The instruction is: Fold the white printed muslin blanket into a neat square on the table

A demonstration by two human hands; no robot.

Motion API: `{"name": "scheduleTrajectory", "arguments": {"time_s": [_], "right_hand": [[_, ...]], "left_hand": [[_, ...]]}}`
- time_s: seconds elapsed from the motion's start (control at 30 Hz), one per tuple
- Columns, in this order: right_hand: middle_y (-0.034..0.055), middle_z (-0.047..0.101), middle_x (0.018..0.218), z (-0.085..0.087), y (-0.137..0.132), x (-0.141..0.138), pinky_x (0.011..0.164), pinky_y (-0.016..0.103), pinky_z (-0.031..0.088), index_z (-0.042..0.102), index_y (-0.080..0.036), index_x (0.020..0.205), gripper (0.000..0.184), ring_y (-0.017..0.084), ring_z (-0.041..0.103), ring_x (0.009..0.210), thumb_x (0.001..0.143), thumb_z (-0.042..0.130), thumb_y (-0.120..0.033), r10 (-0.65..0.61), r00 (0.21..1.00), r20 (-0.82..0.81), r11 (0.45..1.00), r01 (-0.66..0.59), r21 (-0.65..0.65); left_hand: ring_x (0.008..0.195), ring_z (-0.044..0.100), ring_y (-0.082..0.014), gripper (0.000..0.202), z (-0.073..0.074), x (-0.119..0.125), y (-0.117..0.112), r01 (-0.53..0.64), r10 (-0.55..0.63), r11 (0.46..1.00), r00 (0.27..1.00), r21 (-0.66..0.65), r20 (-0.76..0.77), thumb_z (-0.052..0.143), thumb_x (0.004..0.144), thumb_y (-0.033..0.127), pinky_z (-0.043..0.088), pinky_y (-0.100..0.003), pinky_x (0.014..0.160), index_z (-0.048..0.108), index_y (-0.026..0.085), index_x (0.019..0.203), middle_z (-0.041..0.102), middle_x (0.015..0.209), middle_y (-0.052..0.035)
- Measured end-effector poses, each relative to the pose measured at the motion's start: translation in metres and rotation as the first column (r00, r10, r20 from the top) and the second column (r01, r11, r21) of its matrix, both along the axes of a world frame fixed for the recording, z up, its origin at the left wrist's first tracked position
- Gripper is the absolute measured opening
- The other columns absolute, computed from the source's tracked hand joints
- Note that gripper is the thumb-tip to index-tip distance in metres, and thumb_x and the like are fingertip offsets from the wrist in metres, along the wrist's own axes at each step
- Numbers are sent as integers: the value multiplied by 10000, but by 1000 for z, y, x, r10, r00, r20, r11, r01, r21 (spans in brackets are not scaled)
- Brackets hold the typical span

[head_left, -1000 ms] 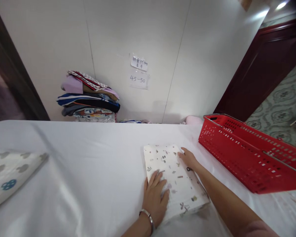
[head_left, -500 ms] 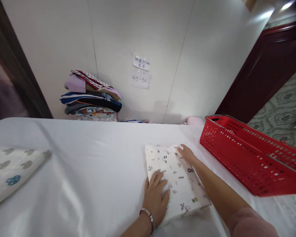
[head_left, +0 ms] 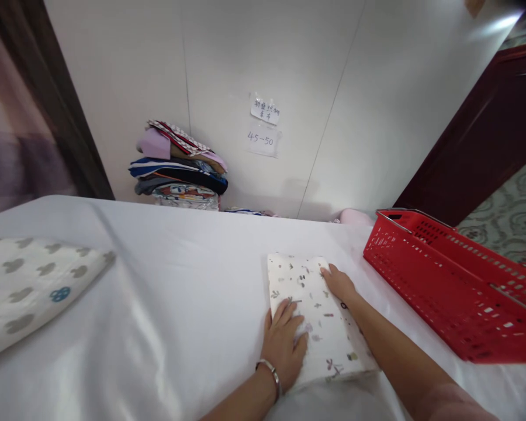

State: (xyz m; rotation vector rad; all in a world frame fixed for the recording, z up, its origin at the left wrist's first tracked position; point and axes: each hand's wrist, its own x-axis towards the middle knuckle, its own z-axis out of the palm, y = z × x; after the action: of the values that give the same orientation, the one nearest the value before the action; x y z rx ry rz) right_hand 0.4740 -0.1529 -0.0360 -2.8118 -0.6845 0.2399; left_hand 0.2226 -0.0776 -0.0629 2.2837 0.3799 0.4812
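A folded white cloth (head_left: 318, 333) printed with small plants and figures lies on the white-covered table. My left hand (head_left: 284, 339), with a silver bracelet at its wrist, rests flat on the cloth's left side, fingers spread. At the far right corner of the cloth is my right hand (head_left: 339, 283), its thumb and forefinger apart and touching the edge; its other fingers are partly hidden. Under the cloth's near edge a greyish sheer layer shows.
To the right stands a red perforated basket (head_left: 429, 280) with metal handles. Another white cloth (head_left: 39, 286) with grey mushroom-like prints lies at the left. A stack of folded fabrics (head_left: 179, 169) rises behind the table (head_left: 188, 263), against the wall with paper signs (head_left: 263, 140).
My view has turned slightly left, so everything appears shifted to the right. Both hands stay at nearly the same places on the folded cloth.
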Motion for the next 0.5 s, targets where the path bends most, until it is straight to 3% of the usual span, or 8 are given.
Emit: {"name": "scheduleTrajectory", "arguments": {"time_s": [0.17,0.27,0.37,0.5], "right_hand": [[198,543,1202,1,-28,-17,903,399,361,332,-103,1347,637,297,511,1108,871,312,-526,26,999,-47,1000,-25,6],[183,512,1250,-5,-58,-30,933,404,347,321,-109,1361,679,298,478,1149,848,342,-553,29,996,-85,997,-23,70],[161,507,1265,-14,-88,-44,953,397,341,349,-123,1350,690,286,487,1143,829,359,-575,14,993,-115,993,-1,115],[147,537,1234,-16,-110,-58,953,400,351,377,-137,1334,667,275,526,1098,825,360,-567,-25,989,-145,992,43,122]], "left_hand": [[1367,89,-213,446,-3,2,2,-133,142,983,988,-127,61,415,857,310,194,-454,1098,424,200,1289,156,1490,-42],[1357,152,-201,532,-3,4,7,-231,260,932,963,-278,72,424,850,325,271,-397,1078,314,180,1350,124,1494,-63],[1319,269,-201,609,3,5,13,-297,325,870,946,-394,4,467,817,312,323,-354,1048,252,165,1367,235,1461,-93],[1175,474,-205,668,13,2,16,-328,288,828,945,-454,-158,503,788,327,379,-322,989,223,158,1369,469,1317,-105]]}}
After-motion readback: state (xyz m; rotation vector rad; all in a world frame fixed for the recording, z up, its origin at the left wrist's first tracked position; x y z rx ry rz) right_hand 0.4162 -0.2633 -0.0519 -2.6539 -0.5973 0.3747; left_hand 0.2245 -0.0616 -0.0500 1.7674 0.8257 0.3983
